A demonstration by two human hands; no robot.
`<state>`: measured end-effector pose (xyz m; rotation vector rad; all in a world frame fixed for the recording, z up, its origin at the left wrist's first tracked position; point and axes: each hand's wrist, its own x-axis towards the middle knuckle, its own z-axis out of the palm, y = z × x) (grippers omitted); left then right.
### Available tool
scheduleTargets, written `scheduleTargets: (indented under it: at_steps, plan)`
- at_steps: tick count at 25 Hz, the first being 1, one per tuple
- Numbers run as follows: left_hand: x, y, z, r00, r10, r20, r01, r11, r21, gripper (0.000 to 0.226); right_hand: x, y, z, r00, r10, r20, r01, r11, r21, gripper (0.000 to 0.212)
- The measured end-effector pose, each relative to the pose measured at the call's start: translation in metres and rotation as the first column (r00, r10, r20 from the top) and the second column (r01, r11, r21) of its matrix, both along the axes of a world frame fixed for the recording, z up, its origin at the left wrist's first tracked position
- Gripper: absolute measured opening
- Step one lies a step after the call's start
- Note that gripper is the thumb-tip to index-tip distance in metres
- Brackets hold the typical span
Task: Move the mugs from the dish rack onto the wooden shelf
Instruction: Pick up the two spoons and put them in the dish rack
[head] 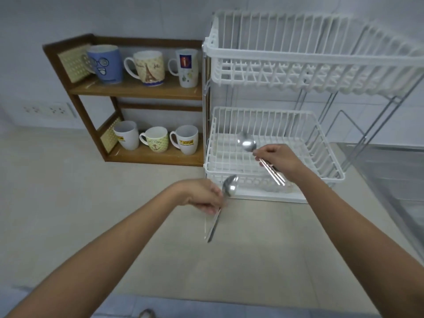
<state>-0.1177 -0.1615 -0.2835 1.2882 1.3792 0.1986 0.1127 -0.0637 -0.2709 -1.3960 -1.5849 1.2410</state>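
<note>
The wooden shelf (135, 91) stands at the back left with several mugs on it. Its top board carries a blue face mug (105, 64), an Eiffel Tower mug (149, 67) and a tall white mug (187, 67). On the bottom board sit three white mugs (156, 142). The white two-tier dish rack (275, 171) to the right holds no mugs. My left hand (202, 198) grips a steel spoon (227, 193) in front of the rack. My right hand (277, 158) holds a second steel spoon (247, 144) over the lower tier.
A beige counter (68, 180) spreads under both arms. A steel sink (403, 180) lies at the far right beside the rack. A wall socket strip (49, 109) sits low on the left wall. The rack's upper basket (309, 53) overhangs the lower one.
</note>
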Motion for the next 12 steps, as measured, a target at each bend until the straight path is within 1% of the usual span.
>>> scheduleTargets:
  at_steps: [1, 3, 5, 7, 9, 12]
  plan:
    - [0.002, 0.013, 0.013, 0.996, 0.039, 0.086, -0.039, 0.999, -0.008, 0.009, 0.004, 0.012, 0.0, 0.995, -0.076, -0.064, 0.075, 0.997, -0.02, 0.006]
    - [0.009, 0.039, 0.03, 0.957, 0.173, 0.231, -0.175, 0.985, -0.013, 0.004, 0.008, 0.031, -0.005, 0.97, -0.187, -0.154, 0.168, 0.977, -0.13, 0.008]
    - [0.02, 0.065, 0.033, 0.875, 0.361, 0.323, -0.378, 0.926, -0.01, 0.005, 0.007, 0.043, -0.011, 0.961, -0.233, -0.15, 0.199, 0.956, -0.214, 0.015]
    - [0.033, 0.089, 0.029, 0.801, 0.481, 0.355, -0.512, 0.859, -0.008, 0.004, 0.005, 0.053, -0.017, 0.951, -0.264, -0.16, 0.221, 0.945, -0.241, 0.018]
    - [0.046, 0.11, 0.019, 0.761, 0.543, 0.355, -0.583, 0.812, 0.007, 0.008, 0.002, 0.064, -0.026, 0.943, -0.302, -0.138, 0.266, 0.936, -0.23, 0.017]
    - [0.064, 0.136, -0.009, 0.721, 0.618, 0.312, -0.659, 0.752, 0.033, 0.017, 0.0, 0.077, -0.044, 0.945, -0.327, -0.007, 0.321, 0.933, -0.163, 0.01]
